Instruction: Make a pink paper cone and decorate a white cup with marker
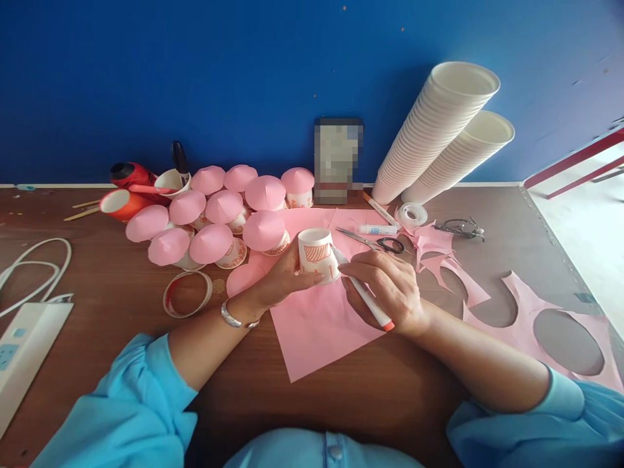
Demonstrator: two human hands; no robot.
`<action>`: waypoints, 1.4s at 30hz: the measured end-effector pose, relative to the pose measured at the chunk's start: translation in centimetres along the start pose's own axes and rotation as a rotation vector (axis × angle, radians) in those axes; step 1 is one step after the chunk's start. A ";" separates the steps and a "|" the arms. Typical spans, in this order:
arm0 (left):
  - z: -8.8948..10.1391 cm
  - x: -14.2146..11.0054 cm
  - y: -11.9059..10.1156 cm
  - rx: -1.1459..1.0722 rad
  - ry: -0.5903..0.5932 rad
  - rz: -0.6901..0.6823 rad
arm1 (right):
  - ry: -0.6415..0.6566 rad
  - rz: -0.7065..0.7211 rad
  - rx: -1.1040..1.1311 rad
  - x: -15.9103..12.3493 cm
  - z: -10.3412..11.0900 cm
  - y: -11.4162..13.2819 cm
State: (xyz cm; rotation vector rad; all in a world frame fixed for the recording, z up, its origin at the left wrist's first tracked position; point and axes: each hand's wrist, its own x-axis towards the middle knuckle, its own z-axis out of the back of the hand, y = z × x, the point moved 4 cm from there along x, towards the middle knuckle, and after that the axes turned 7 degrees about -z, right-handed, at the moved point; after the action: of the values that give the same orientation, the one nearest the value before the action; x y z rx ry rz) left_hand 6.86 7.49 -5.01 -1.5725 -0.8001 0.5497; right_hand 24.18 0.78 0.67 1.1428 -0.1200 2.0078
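My left hand (pixel 287 276) is closed around the side of a white paper cup (pixel 316 257), which stands rim-down or tilted over the pink paper; I cannot tell whether it touches. Orange marks, among them a striped patch, cover the cup's side. In my right hand (pixel 390 283) is a white marker (pixel 365 296) with an orange end, its tip at the cup's right side. Beneath both hands lies a pink paper sheet (pixel 316 338). Scissors (pixel 370 240) and a glue stick (pixel 377 229) rest just beyond my right hand.
Several cups with pink cone tops (pixel 266 193) crowd the back left. Tall paper cup stacks (pixel 433 123) lean by the blue wall. A tape roll (pixel 412 214), paper offcuts (pixel 521 318) and a cord (pixel 458 227) lie right. At left are a tape ring (pixel 188 294) and a power strip (pixel 32 351).
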 end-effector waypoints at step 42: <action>-0.1 -0.3 0.0 -0.142 -0.052 0.064 | 0.053 0.031 0.045 -0.4 -0.2 0.9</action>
State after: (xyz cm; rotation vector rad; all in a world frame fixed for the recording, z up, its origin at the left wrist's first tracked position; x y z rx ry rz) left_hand 6.72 7.23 -5.02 -1.7248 -0.8460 0.5927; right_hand 23.59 0.02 0.48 1.1211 -0.0656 2.0755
